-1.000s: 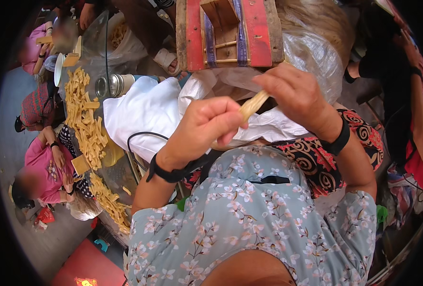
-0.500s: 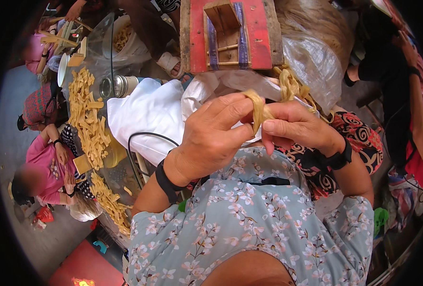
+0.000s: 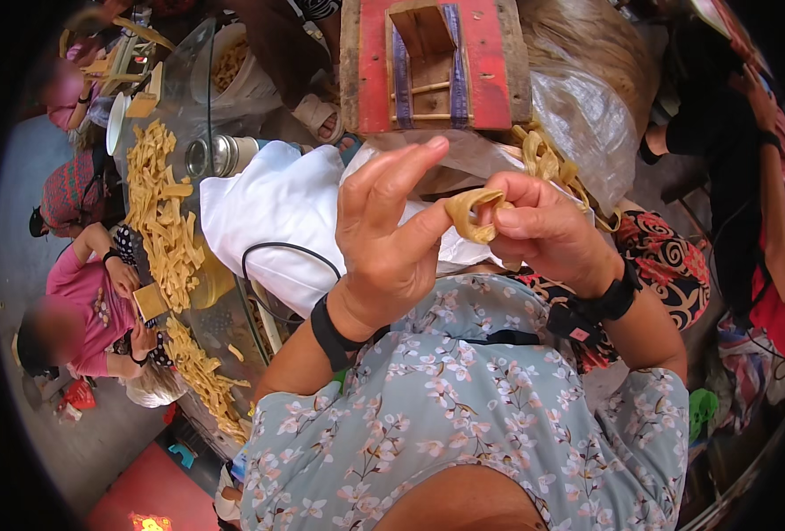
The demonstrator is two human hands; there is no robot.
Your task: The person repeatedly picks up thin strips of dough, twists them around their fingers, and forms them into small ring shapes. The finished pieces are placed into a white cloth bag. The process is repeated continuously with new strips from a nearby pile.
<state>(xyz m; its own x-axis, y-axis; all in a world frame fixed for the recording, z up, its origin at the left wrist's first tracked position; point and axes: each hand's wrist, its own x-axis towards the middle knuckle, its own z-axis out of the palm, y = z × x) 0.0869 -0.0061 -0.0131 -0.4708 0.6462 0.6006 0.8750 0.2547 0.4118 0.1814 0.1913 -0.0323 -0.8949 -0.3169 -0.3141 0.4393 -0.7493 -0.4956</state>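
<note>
A flat, glossy tan strip [image 3: 466, 215], bent into a loop, is pinched between the thumb and fingers of my right hand [image 3: 556, 232]. My left hand [image 3: 385, 226] is open, with two fingers stretched up and away. One lower digit of it reaches to the left side of the loop and seems to touch it. Just beyond my right hand lies a bundle of similar long tan strips [image 3: 541, 157], partly hidden by that hand. What kind of material the strip is, I cannot tell.
Ahead stands a red board [image 3: 370, 66] with a small wooden fixture [image 3: 424, 40] on it. At left, a glass table [image 3: 233, 305] bears heaped tan pieces [image 3: 158, 203] and a glass jar [image 3: 224, 155]. White cloth [image 3: 268, 221] lies near my left arm. Other people sit at left and right.
My left fingers have opened and lifted off the strip, which both hands held before. The strip now shows as a rounder loop in my right hand.
</note>
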